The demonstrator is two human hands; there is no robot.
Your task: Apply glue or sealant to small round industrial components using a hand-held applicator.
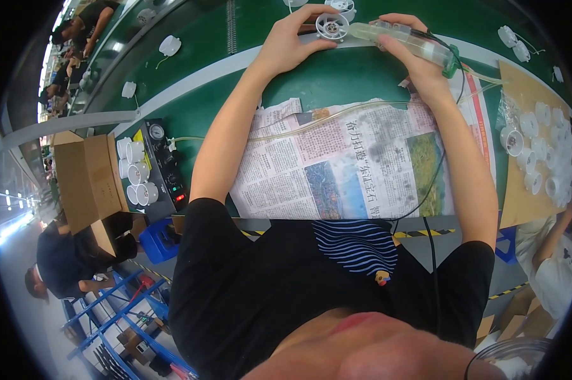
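Observation:
At the far edge of the table, my left hand (287,45) grips a small white round plastic housing (332,27) between thumb and fingers. Spokes and a small centre show inside its ring. My right hand (422,63) is closed around a translucent dispensing syringe (403,43) with a green end, lying nearly level. Its tip points left and meets the housing or is very close to it; I cannot tell which. Another white housing (343,6) stands just behind the held one. A black cable and a clear tube (336,116) run from the syringe area.
Newspaper (298,171) covers the near table. On the left sit a black control box (162,166) with a gauge, several white housings (135,172) and an open cardboard box (86,180). Several more housings (533,155) lie on cardboard (511,196) at right. A pale rail (229,63) crosses the table.

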